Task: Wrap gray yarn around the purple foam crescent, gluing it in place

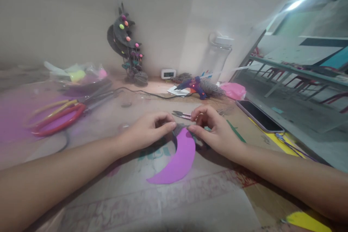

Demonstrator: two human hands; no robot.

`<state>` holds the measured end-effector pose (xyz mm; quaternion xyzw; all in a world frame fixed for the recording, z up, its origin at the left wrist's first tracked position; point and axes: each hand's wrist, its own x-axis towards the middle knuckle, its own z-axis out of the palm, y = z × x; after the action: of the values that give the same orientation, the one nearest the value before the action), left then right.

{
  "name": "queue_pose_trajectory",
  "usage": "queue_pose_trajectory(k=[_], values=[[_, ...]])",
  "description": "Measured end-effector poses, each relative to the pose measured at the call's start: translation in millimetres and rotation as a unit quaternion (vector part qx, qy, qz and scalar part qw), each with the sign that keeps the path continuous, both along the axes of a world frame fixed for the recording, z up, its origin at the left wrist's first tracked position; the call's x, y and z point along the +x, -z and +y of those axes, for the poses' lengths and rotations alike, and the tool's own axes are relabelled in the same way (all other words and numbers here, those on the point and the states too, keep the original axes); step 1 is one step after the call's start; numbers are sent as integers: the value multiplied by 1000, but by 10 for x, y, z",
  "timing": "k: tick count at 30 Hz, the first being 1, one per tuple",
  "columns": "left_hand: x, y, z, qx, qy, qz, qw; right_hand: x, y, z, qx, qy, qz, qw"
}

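Observation:
A purple crescent-shaped foam piece [178, 159] lies on the cardboard work surface [163, 203]. Its upper tip carries a small grey fuzzy bit [179, 128]. My left hand [148, 130] pinches that tip from the left, fingers closed. From the right, my right hand [210, 127] pinches the same spot, also closed. Small snips with a pink handle [181, 115] lie just behind my fingers.
Red and yellow scissors [58, 117] lie at the left on purple foam. A blue glue gun [194, 86], a small clock [168, 74], a dark decorated tree model [126, 43] and a clear jar [219, 58] stand at the back. A phone [258, 116] lies at right.

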<state>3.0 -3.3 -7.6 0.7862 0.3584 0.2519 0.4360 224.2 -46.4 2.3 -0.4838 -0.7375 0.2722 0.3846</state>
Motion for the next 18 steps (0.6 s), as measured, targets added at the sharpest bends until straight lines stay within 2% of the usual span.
queue_pose_trajectory(k=[5,12,18], values=[[15,-27,-11,35,12,12,999,7,32,17,-63,-49,-45,996],[11,-20,-3,57,25,22,998,-11,2,41,-93,-50,-37,994],[1,-8,0,34,54,25,998,-20,-2,32,-101,-42,-36,993]])
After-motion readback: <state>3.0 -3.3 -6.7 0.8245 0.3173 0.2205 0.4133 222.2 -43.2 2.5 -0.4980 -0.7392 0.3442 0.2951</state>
